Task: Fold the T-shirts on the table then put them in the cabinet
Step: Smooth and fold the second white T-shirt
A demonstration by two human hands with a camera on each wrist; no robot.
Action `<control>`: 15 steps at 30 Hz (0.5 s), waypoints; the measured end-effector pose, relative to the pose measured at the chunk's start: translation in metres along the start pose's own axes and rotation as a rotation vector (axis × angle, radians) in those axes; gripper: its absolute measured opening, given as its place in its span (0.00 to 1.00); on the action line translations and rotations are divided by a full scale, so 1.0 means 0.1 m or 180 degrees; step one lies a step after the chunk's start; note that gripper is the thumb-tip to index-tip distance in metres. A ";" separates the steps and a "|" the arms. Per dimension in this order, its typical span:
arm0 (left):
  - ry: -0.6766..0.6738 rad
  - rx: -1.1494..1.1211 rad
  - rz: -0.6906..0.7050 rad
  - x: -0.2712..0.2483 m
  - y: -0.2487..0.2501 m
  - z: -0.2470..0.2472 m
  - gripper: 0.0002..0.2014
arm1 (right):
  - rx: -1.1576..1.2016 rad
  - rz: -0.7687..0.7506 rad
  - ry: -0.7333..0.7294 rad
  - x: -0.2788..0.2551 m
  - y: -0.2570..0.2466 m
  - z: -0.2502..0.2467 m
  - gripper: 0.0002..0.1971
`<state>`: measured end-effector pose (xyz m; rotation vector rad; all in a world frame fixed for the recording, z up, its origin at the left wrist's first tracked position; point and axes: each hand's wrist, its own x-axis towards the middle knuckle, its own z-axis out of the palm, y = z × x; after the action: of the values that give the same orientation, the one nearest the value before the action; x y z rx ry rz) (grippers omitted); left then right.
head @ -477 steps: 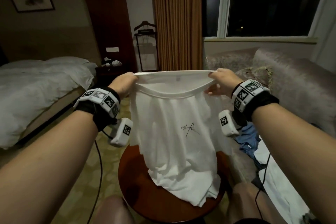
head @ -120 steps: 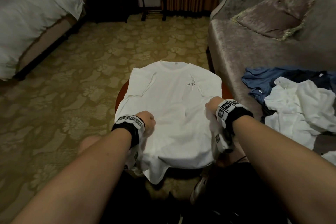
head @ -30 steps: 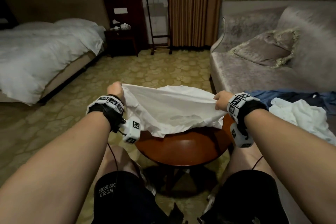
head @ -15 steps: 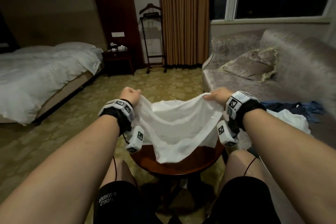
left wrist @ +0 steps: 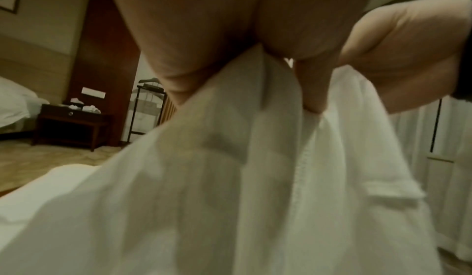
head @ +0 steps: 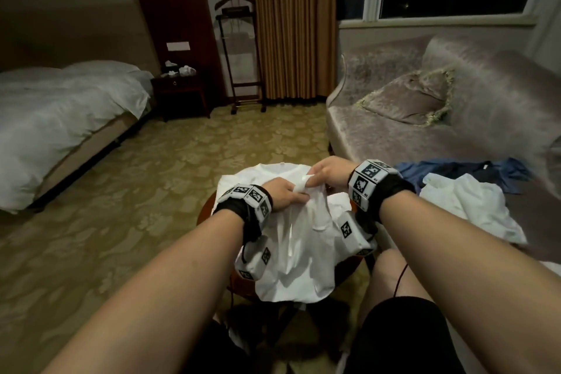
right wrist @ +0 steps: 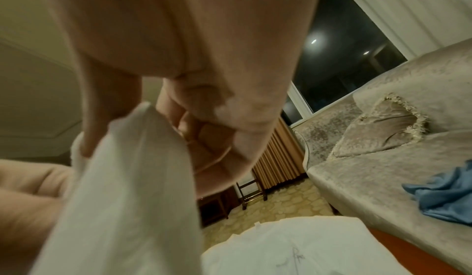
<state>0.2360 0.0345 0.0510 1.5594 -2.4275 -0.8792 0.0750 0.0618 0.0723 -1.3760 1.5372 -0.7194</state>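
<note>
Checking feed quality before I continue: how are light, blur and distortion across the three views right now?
Head view: dim warm room light, wide-angle bending at the edges, white T-shirt and both hands sharp enough. Left wrist view: left hand and cloth soft with blur, very close to the lens. Right wrist view: right hand blurred, sofa clearer, lamp reflections in the dark window.

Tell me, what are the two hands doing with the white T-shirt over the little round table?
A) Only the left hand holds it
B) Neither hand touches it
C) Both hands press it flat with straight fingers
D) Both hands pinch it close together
D: the left hand and right hand meet over the round table, each pinching a bunched part of the white T-shirt, which hangs down from their fingers.
</note>
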 end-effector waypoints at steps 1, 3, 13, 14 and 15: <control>0.0075 -0.0067 -0.0050 0.04 -0.02 -0.01 0.16 | 0.0070 0.0049 -0.0029 0.02 0.04 -0.01 0.09; 0.0181 -0.0223 -0.0155 0.10 -0.06 -0.05 0.15 | 0.0171 0.0155 -0.0124 0.09 0.16 -0.04 0.10; 0.0410 -0.0898 -0.0503 0.29 -0.15 -0.08 0.10 | 0.0418 0.0656 -0.0127 0.12 0.51 -0.03 0.05; 0.0405 -0.0873 -0.0545 0.28 -0.16 -0.09 0.07 | 0.0554 0.0703 -0.0013 0.12 0.52 -0.08 0.07; 0.0377 -0.0840 -0.0612 0.26 -0.17 -0.11 0.07 | 0.0631 0.0750 0.0138 0.15 0.54 -0.14 0.13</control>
<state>0.2418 0.0029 0.0458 1.7073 -2.0121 -1.0566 0.0400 0.0565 0.0264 -1.0197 1.5839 -0.7362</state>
